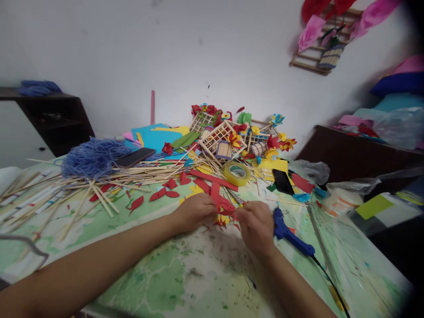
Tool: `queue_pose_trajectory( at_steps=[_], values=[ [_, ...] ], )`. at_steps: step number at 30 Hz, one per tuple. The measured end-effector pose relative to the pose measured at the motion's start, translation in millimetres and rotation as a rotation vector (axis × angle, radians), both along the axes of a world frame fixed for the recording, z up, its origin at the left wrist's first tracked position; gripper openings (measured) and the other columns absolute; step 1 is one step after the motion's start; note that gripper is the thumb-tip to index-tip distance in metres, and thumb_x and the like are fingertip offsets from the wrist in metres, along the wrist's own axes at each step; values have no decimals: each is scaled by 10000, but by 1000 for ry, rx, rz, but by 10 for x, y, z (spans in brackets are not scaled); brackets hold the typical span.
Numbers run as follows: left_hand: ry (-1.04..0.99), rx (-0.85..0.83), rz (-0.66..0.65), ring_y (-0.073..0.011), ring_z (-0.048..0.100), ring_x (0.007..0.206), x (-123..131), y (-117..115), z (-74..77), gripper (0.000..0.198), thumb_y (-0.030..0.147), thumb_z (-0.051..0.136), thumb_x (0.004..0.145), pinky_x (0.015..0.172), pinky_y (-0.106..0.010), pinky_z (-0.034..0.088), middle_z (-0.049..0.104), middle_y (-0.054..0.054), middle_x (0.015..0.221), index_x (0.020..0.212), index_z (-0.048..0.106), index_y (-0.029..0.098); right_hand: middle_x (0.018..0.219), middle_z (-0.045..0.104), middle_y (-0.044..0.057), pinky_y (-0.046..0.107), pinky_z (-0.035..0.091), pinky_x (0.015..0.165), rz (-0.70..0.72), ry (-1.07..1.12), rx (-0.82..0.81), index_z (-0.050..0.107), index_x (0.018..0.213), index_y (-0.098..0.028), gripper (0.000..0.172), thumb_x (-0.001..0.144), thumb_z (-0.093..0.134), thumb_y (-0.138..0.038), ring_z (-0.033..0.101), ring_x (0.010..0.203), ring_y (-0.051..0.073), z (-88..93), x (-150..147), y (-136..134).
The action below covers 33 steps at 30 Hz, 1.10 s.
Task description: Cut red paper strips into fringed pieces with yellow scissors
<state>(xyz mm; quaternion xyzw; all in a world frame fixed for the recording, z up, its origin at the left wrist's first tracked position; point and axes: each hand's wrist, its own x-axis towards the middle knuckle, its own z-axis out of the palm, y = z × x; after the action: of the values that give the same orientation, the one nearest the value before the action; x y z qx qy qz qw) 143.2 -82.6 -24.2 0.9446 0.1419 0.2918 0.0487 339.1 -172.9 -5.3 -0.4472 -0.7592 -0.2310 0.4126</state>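
Observation:
My left hand [194, 212] and my right hand [255, 224] meet over the table [185, 274], fingers curled and pinched on a red and yellow paper flower [225, 213] that lies between them. A red paper strip [215, 191] runs up from the flower toward the pile behind. Loose red paper petals [165, 192] lie just left of my left hand. A blue glue gun [291, 234] rests on the table right beside my right hand, its cord trailing to the near right.
A heap of thin wooden sticks [99, 181] covers the left. Blue yarn [92, 157], a dark phone [135, 157], a tape roll [237, 173], a second phone [282, 181] and finished stick-frame flower crafts [228, 139] crowd the back. Dark furniture [357, 154] stands right.

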Motion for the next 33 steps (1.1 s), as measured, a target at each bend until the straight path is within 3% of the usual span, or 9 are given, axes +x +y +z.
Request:
queue_pose_trajectory(
  at_steps=[3, 5, 8, 11, 13, 15, 18, 23, 33],
  values=[
    [3, -106, 170, -187, 552, 848, -41, 97, -36, 191, 147, 470, 800, 773, -310, 425, 645, -79, 847, 840, 655, 168, 749, 594, 39, 323, 403, 714, -280, 402, 97, 571, 751, -192, 100, 829, 524, -234, 540, 744, 175, 113, 286, 42],
    [-74, -165, 286, -212, 528, 966, -59, 124, -46, 261, 131, 479, 783, 860, -354, 412, 624, -98, 998, 994, 629, 163, 721, 576, 53, 326, 397, 658, -390, 518, 153, 571, 819, -161, 160, 860, 474, -282, 533, 681, 178, 172, 469, 78],
    [-225, -243, 368, -234, 457, 1111, -53, 68, -12, 375, 184, 493, 792, 962, -404, 348, 535, -120, 1178, 1163, 544, 166, 754, 570, 69, 325, 400, 644, -447, 570, 217, 557, 884, -143, 201, 872, 442, -307, 537, 678, 181, 226, 603, 96],
    [-327, -434, 326, -240, 479, 1078, -3, -86, 55, 329, 293, 551, 775, 959, -395, 345, 566, -103, 1126, 1082, 594, 183, 778, 585, 57, 339, 410, 711, -416, 504, 244, 555, 848, -178, 115, 847, 482, -267, 548, 752, 192, 239, 500, 42],
    [-329, -737, 248, -221, 553, 917, 50, -212, 86, 266, 384, 551, 776, 857, -355, 410, 634, -86, 950, 899, 656, 173, 764, 612, 30, 330, 412, 748, -327, 374, 219, 549, 778, -206, 45, 812, 520, -204, 561, 767, 177, 216, 332, -24],
    [-318, -1221, 70, -196, 587, 774, 109, -326, 91, 375, 464, 476, 810, 707, -309, 454, 654, -97, 845, 847, 659, 139, 777, 652, 20, 323, 412, 730, -84, -33, 134, 555, 792, -215, 88, 786, 531, -131, 570, 750, 164, 166, 137, -94],
    [-609, -1718, -135, -160, 606, 754, 175, -424, 66, 343, 447, 495, 816, 701, -272, 460, 665, -80, 836, 869, 636, 138, 869, 692, 32, 352, 423, 795, 150, -240, 169, 580, 889, -190, 159, 766, 552, -93, 586, 811, 174, 69, -118, -169],
    [-800, -1799, -145, -132, 620, 702, 188, -394, 44, 189, 243, 629, 755, 681, -231, 467, 678, -74, 803, 901, 633, 122, 819, 701, 9, 335, 429, 812, 338, -345, 89, 608, 849, -179, 117, 800, 535, -102, 591, 794, 151, -25, -287, -170],
    [-636, -1878, -213, -143, 607, 727, 180, -428, 37, 156, 242, 657, 727, 726, -293, 490, 656, -56, 782, 811, 642, 112, 748, 604, 32, 323, 406, 674, 201, 233, -297, 599, 748, -205, 72, 804, 574, -241, 515, 734, 166, -143, -226, -44]
  ],
)
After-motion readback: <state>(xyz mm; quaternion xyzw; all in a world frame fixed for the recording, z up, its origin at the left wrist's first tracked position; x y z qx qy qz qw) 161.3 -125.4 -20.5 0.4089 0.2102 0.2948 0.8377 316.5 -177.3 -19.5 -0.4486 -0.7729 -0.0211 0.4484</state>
